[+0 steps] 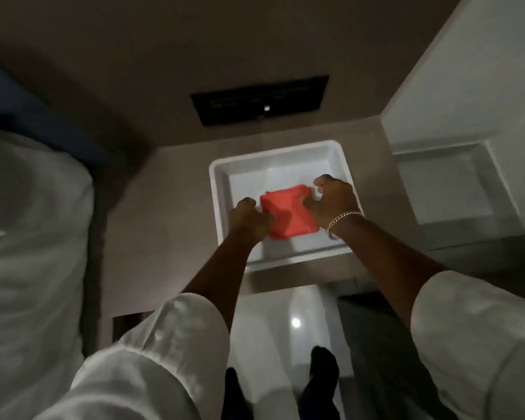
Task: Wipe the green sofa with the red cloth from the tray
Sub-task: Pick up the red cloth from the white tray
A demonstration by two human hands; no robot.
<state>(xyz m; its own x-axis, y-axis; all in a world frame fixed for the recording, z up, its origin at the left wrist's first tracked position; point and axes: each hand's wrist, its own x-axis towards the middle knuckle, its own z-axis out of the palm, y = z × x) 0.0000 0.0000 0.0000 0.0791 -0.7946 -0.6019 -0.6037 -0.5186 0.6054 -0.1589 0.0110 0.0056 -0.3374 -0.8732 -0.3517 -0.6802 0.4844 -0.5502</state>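
A folded red cloth (287, 212) lies inside a white square tray (222, 189) on a beige side table. My left hand (249, 218) grips the cloth's left edge with curled fingers. My right hand (334, 200), with a chain bracelet on its wrist, pinches the cloth's right edge. Both hands sit inside the tray. No green sofa shows in the head view.
A bed with white bedding (28, 237) fills the left side. A black panel (259, 100) sits on the wall behind the tray. A white cabinet (467, 122) stands at the right. Below is a glossy floor (285, 328) with my dark shoes.
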